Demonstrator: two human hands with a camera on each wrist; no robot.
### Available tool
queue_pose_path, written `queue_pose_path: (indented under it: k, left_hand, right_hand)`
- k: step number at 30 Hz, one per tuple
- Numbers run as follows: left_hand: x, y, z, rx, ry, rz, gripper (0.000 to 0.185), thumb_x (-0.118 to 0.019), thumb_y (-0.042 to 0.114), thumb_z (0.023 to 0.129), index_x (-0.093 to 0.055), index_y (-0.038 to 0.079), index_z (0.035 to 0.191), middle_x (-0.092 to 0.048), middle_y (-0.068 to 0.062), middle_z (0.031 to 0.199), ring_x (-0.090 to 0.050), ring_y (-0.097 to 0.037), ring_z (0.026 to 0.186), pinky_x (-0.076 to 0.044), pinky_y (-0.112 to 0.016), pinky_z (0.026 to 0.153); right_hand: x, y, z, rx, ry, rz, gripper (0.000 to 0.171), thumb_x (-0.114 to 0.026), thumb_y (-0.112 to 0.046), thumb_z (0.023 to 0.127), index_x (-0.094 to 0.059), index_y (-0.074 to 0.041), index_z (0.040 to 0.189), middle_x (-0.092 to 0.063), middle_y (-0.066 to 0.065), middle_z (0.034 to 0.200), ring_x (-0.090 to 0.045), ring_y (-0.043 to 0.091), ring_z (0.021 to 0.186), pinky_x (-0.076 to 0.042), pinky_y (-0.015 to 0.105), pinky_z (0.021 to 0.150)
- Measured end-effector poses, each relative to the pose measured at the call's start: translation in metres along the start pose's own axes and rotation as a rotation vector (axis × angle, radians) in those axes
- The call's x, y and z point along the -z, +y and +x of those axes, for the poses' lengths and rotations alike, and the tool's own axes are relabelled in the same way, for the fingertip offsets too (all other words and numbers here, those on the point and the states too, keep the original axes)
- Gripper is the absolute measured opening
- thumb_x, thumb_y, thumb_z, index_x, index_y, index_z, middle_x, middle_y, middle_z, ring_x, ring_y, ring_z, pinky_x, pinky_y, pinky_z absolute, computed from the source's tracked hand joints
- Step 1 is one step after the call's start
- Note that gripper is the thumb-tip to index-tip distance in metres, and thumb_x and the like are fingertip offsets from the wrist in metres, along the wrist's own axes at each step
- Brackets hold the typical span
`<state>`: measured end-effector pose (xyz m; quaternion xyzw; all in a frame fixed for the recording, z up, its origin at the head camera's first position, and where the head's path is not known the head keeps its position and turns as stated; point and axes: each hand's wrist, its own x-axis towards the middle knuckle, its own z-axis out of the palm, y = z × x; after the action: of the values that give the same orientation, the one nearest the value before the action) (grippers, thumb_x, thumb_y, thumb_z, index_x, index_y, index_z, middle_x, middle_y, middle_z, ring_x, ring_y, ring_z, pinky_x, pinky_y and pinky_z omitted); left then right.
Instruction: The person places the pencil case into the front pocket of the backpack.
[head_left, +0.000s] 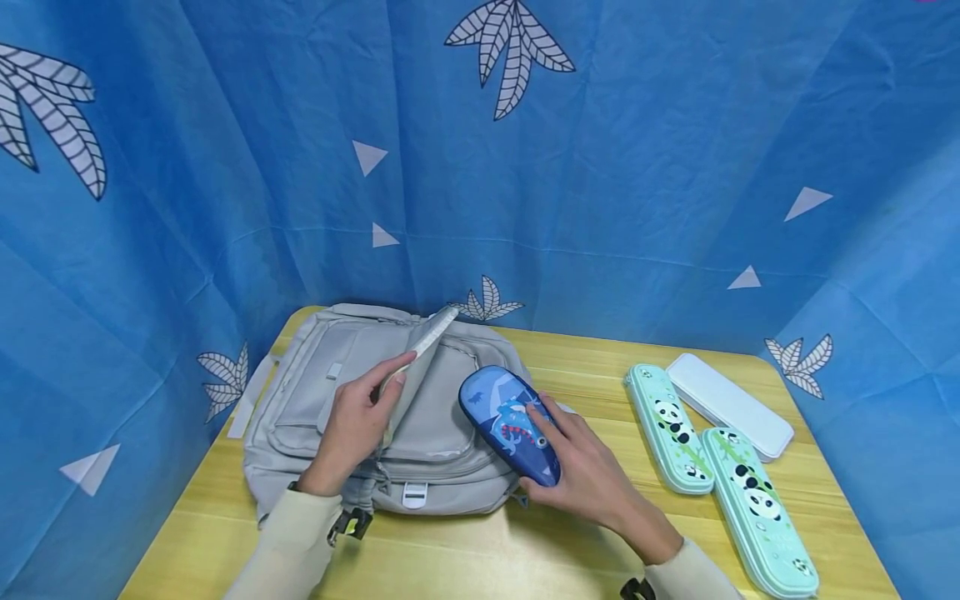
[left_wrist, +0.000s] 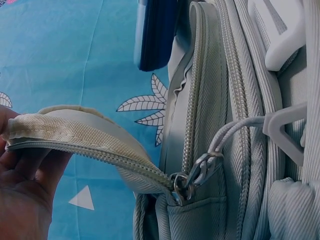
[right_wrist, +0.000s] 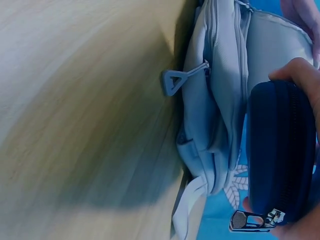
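A grey backpack point(head_left: 300, 392) lies on the table, one zipped pocket unfastened. My left hand point(head_left: 356, 425) pinches the edge of that pocket's flap point(head_left: 420, 367) and holds it raised. In the left wrist view the zipper point(left_wrist: 115, 157) runs along the lifted flap down to a metal pull. My right hand point(head_left: 592, 467) grips a dark blue pencil case point(head_left: 502, 417) with a shark picture, over the right part of the backpack. The right wrist view shows the case's zipped side point(right_wrist: 280, 150) and its metal zipper pull point(right_wrist: 255, 220) hanging at one end.
To the right lie two mint green panda pencil cases point(head_left: 667, 425) point(head_left: 757, 508) and a white case point(head_left: 731, 404). A blue patterned curtain point(head_left: 637, 167) stands behind and beside the wooden table point(head_left: 450, 558). A pale strap point(head_left: 251, 396) sticks out left of the backpack.
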<state>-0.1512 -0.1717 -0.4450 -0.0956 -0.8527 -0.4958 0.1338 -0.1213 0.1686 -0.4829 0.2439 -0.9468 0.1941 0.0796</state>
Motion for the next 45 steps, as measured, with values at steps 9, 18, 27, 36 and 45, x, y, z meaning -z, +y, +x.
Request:
queue_pose_path:
  k: [9,18,27,36,45]
  left_hand:
    - [0.0,-0.001,-0.001,-0.003,0.002,0.001,0.035,-0.06,0.024,0.114,-0.071,0.023,0.147,-0.039,0.007,0.058,-0.037,-0.01,0.048,-0.037,-0.03,0.049]
    - [-0.001,-0.002,0.0,0.017,0.001,-0.009,0.035,-0.059,0.026,0.114,-0.07,0.023,0.148,-0.041,0.003,0.061,-0.039,-0.01,0.047,-0.038,-0.03,0.048]
    - [0.0,-0.002,0.0,0.026,-0.002,-0.022,0.035,-0.059,0.027,0.115,-0.07,0.024,0.148,-0.042,0.003,0.062,-0.04,-0.01,0.048,-0.038,-0.03,0.048]
    - [0.002,0.001,0.001,0.015,-0.002,-0.02,0.036,-0.059,0.025,0.115,-0.07,0.021,0.148,-0.045,0.002,0.067,-0.04,-0.009,0.05,-0.038,-0.029,0.048]
    - [0.001,0.002,0.001,0.004,-0.001,-0.017,0.036,-0.059,0.023,0.114,-0.07,0.021,0.148,-0.047,0.001,0.068,-0.04,-0.01,0.05,-0.038,-0.029,0.048]
  right_hand:
    - [-0.001,-0.008,0.015,0.074,-0.057,0.029,0.099,-0.081,-0.056,0.084,-0.046,-0.013,0.167,-0.038,0.016,0.175,-0.058,0.043,0.14,-0.058,0.06,0.101]
    - [-0.002,-0.015,0.031,0.122,-0.093,0.049,0.098,-0.079,-0.056,0.085,-0.047,-0.014,0.167,-0.04,0.019,0.174,-0.056,0.044,0.143,-0.056,0.062,0.103]
    - [-0.007,-0.015,0.039,0.175,-0.143,0.056,0.098,-0.078,-0.057,0.086,-0.045,-0.015,0.168,-0.039,0.017,0.175,-0.055,0.046,0.145,-0.054,0.064,0.107]
    - [-0.007,-0.016,0.05,0.208,-0.223,0.081,0.097,-0.076,-0.057,0.088,-0.041,-0.019,0.17,-0.034,0.013,0.178,-0.049,0.047,0.151,-0.049,0.066,0.113]
    - [-0.012,-0.014,0.061,0.252,-0.254,0.067,0.097,-0.074,-0.059,0.088,-0.041,-0.018,0.17,-0.036,0.016,0.176,-0.048,0.045,0.153,-0.049,0.063,0.115]
